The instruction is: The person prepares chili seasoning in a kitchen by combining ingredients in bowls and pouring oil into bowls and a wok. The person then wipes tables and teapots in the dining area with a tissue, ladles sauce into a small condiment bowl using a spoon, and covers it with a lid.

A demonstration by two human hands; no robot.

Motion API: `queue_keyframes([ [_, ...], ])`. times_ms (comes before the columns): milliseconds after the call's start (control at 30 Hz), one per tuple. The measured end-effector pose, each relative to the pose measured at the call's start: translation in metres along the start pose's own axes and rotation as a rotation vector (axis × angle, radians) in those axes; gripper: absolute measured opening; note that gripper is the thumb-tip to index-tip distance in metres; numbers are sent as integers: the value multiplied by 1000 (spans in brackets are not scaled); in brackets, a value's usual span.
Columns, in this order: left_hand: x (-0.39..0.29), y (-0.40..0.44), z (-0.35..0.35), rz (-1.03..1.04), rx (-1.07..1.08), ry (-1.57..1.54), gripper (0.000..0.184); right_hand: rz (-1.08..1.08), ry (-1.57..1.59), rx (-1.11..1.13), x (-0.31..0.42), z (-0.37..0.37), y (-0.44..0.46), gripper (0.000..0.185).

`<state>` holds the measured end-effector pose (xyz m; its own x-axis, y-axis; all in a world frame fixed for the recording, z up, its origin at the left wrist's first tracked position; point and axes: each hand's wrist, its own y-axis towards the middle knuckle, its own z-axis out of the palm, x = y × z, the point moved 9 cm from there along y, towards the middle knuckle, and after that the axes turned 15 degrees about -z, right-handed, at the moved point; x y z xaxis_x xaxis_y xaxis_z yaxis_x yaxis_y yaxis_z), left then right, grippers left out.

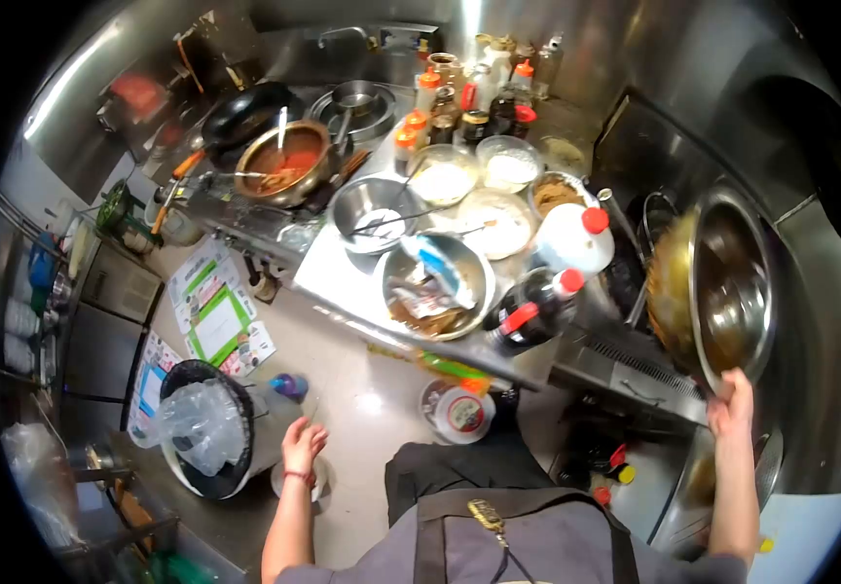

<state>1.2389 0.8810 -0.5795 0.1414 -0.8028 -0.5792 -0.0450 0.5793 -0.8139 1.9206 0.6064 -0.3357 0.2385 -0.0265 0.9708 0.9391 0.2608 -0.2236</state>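
Note:
My right hand is closed on the lower rim of a large steel mixing bowl, tipped on its side so its shiny inside faces right. The bowl's outer side looks yellowish-brown. My left hand hangs low over the floor, fingers loosely apart, with nothing in it. Below and left of it stands a bin with a clear plastic bag on top. Left of the large bowl are a white jug with a red cap and a dark bottle.
On the counter sit a bowl with packets and brown sauce, an empty steel bowl, several bowls of powder and sauce bottles. A pot of red sauce stands farther left. A tub sits under the counter.

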Motion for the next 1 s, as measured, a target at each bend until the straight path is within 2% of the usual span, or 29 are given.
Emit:
queue_keyframes([
  [33,18,-3,-8,-1,-44,-26,39,11,37,90,8,25,29,5],
  [100,76,8,-35,2,-123,-39,34,37,108,273,25,77,85,11],
  [133,112,6,-47,-29,-194,-255,28,7,84,230,29,92,118,13],
  [200,189,-1,-60,-99,-101,-223,22,80,-5,262,30,130,173,15],
  [233,214,-38,-45,-213,-360,-398,18,108,-42,277,35,157,191,15],
  [267,260,-33,-46,-240,-191,-491,15,81,-2,253,31,177,230,14],
  [300,285,-52,-36,-305,-231,-431,16,62,37,227,21,196,267,13],
  [367,320,-88,-5,-441,-326,-223,17,94,-9,375,20,239,298,12],
  [467,334,-122,55,-562,-349,3,19,138,37,349,-9,295,352,8],
  [600,325,-150,99,-588,-372,143,22,179,25,375,-48,349,382,6],
  [767,311,-170,112,-577,-410,206,27,232,-44,404,-91,388,397,9],
  [800,311,-175,112,-576,-417,209,28,231,-58,411,-103,389,407,5],
  [833,311,-177,112,-573,-422,212,29,229,-72,418,-110,394,408,12],
  [867,310,-179,112,-568,-424,213,31,208,-42,365,-115,395,409,12],
  [933,311,-182,109,-558,-423,215,33,223,-52,410,-125,400,415,12],
  [1000,309,-180,103,-523,-409,218,35,326,-107,623,-137,392,447,19],
])
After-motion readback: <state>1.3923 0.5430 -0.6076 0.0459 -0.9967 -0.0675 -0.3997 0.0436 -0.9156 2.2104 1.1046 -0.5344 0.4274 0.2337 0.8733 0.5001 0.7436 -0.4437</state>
